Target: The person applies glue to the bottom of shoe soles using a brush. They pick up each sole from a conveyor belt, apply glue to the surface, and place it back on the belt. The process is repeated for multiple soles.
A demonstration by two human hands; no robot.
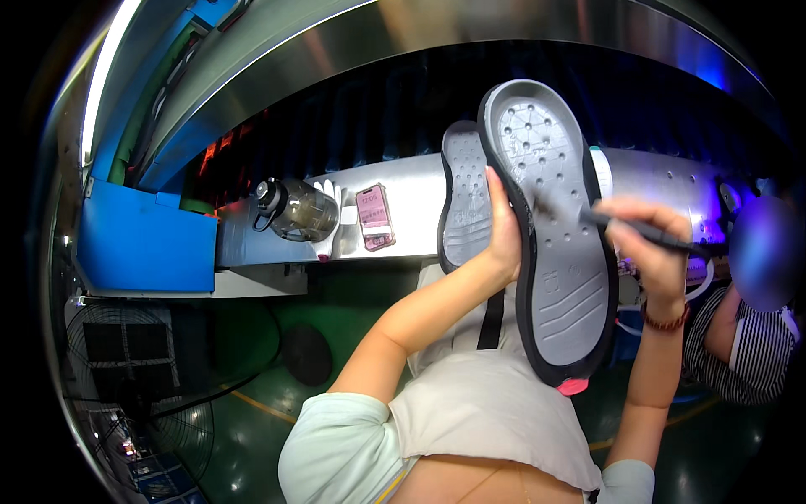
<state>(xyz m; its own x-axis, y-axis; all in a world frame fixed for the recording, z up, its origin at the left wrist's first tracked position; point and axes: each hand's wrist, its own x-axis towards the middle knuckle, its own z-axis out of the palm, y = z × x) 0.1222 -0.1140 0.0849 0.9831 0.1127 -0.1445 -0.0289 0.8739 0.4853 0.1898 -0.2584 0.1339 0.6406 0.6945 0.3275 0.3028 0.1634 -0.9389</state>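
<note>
Centre right, nearest: long grey shoe sole with black rim (567,290), left edge gripped by left hand (504,239). Right hand (659,267): fingers closed round slim black brush-like tool (598,219), blurred tip over sole, contact unclear. Beyond, centre: second grey sole (468,189); left, on silver metal bench (420,189): pink phone (374,214), dark translucent bottle (306,212).

Two shoe soles can be counted: one big near sole (571,290) and one far sole (467,189) that looks smaller. Two hands of the wearer are seen, one left hand (505,231) and one right hand (651,260). One black-handled brush (598,217) is shown, with its tip blurred. One bracelet (664,319) is worn. One water jug (309,212), one phone (375,217), one apron (487,416), one fan (134,391) and one other person (743,357) can be counted too.
</note>
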